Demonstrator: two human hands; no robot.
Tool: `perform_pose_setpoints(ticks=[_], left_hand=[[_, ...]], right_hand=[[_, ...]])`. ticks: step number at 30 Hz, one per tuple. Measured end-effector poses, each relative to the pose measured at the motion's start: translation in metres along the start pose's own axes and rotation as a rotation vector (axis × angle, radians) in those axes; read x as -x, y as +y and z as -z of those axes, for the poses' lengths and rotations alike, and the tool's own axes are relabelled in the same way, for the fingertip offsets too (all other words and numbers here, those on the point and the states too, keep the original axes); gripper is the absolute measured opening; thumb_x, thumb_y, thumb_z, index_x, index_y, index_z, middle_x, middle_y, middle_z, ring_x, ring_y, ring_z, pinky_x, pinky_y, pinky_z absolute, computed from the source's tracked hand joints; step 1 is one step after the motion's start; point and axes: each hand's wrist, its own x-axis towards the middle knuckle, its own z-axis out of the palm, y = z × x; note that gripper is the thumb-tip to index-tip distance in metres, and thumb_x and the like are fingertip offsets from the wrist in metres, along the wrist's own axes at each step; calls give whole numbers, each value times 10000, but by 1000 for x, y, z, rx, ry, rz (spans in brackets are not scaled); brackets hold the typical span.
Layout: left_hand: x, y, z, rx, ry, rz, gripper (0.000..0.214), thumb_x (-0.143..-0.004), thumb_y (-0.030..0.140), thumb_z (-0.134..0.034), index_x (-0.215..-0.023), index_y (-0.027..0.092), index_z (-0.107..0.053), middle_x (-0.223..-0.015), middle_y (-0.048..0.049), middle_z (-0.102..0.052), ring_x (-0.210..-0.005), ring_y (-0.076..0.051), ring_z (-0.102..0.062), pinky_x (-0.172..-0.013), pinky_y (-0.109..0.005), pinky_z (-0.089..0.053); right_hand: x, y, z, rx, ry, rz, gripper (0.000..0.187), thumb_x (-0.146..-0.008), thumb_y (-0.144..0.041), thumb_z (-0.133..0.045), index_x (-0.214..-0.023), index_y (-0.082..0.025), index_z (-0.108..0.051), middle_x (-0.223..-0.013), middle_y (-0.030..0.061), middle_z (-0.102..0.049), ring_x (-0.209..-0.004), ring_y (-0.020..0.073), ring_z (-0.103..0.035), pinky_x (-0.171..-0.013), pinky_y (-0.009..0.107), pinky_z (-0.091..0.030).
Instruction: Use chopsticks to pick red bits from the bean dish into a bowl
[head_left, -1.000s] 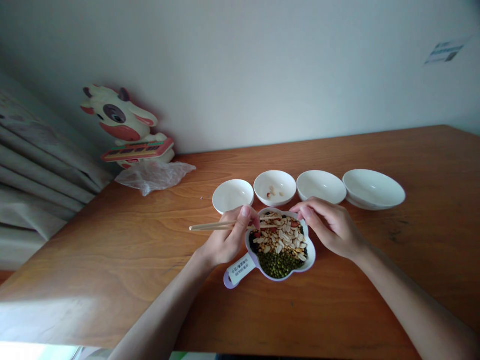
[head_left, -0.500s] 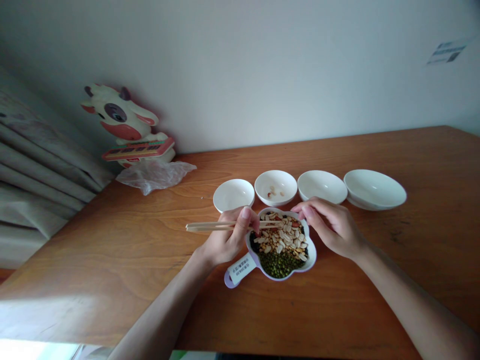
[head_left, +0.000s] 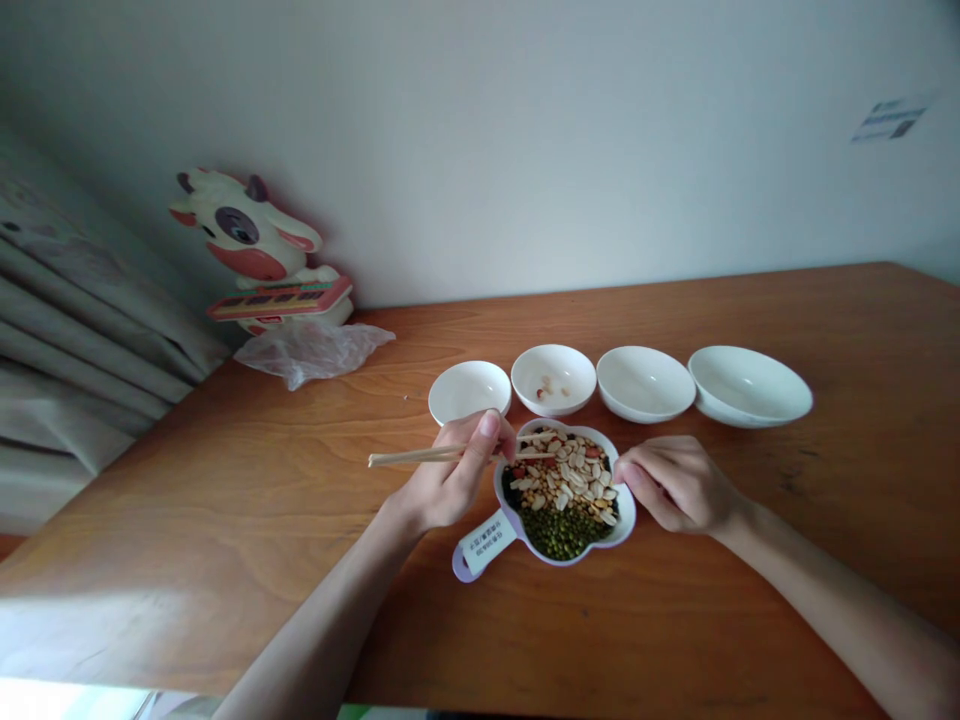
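Note:
Wooden chopsticks [head_left: 420, 456] are held in my left hand [head_left: 456, 468], closed around them, with their tips over the peanuts. Under the tips sits a lilac-and-white flower-shaped bowl with a handle [head_left: 625, 522], which contains halved peanuts [head_left: 576, 470], yellow beans and green mung beans [head_left: 559, 535]. At its right edge my right hand [head_left: 679, 485] pinches the rim between thumb and bent fingers. A labelled handle [head_left: 486, 540] points toward the lower left. Behind it stands a white bowl [head_left: 534, 395] with a few peanut pieces inside.
Other white bowls stand in the same row: one on the left [head_left: 471, 385], one right of the peanut bowl [head_left: 646, 375], and an oval-looking one [head_left: 750, 380] at the right end. A cow toy with a keyboard [head_left: 262, 245] and a clear plastic bag [head_left: 311, 350] are at the back left.
My right hand has shifted down and right along the bowl's rim, its fingers now more curled. The chopstick tips have spread apart over the peanuts.

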Motion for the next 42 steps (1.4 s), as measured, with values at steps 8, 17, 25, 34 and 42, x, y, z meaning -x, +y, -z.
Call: perform_pose_setpoints(ticks=[8,17,25,34,42], left_hand=[[0,-4,-5,84,24,71,733,-1209,675,-245,-871,193,-680,-856,-48,-691,-793,-193,-594,-792,-336,-500],[0,-11,-12,135,22,130,727,-1216,654,-237,-869,190,-676,-843,-35,-657,-801,-193,-609,-800,-335,-514],[0,-10,-12,107,3,94,736,-1211,667,-228,-860,194,-669,-807,-49,-669,-752,-195,-597,-736,-339,-497],[1,-14,-9,97,9,-3,731,-1221,632,-237,-819,206,-674,-742,-52,-679,-655,-181,-565,-703,-337,-501],[0,-6,-5,-35,-39,-47,731,-1218,640,-218,-870,198,-684,-806,-55,-690,-757,-194,-628,-752,-329,-512]], right_hand=[[22,14,0,-259,-75,-419,507,-1039,-768,-638,-1055,-261,-639,-790,4,-702,-630,197,-666,-561,317,-544],[24,14,-14,-248,-260,-322,1679,-561,-873,-997,-1844,-306,-75,-1752,220,-509,-1536,551,-570,-1272,742,-496],[23,11,-17,-220,-255,-294,1542,-598,-812,-1016,-1814,-322,-204,-1754,217,-506,-1535,545,-579,-1236,714,-554],[20,8,-16,-245,-277,-315,1464,-615,-784,-1018,-1778,-336,-249,-1728,214,-526,-1511,526,-604,-1223,707,-562],[21,11,-19,-239,-264,-310,1417,-632,-780,-1011,-1757,-325,-278,-1724,218,-521,-1523,525,-586,-1241,727,-531]])
